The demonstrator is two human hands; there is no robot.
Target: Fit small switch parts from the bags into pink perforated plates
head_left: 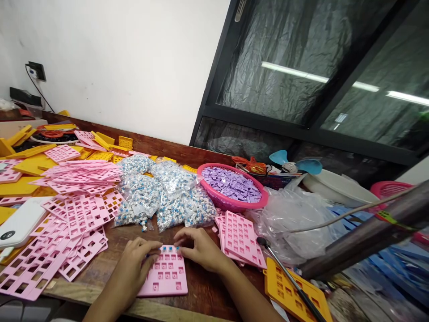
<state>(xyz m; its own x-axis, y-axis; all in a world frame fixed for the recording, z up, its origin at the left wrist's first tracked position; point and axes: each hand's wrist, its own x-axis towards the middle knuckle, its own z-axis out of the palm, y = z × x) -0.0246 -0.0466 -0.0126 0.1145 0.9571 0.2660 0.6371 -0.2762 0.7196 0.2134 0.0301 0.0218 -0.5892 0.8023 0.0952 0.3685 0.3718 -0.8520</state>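
Note:
A pink plate (166, 290) with rows of square sockets lies on the wooden table in front of me. Small blue-topped pieces (170, 248) sit in its far row. My left hand (132, 264) is bent over the plate's left side, a bit of blue showing between thumb and fingers. At the far right corner, my right hand (201, 248) has thumb and forefinger curled around another small blue-topped piece (178, 247). Just beyond are clear bags of blue-and-white pieces (140, 199). To the right lies a stack of similar pink plates (241, 237).
Pink grid frames (83, 212) pile up at left, beside a white power bank (23, 221) and yellow plates (31, 165). A pink basket (231, 205) holds purple parts. At right are plastic bags (295, 214), a yellow plate (295, 286) and a slanting dark pole (368, 237).

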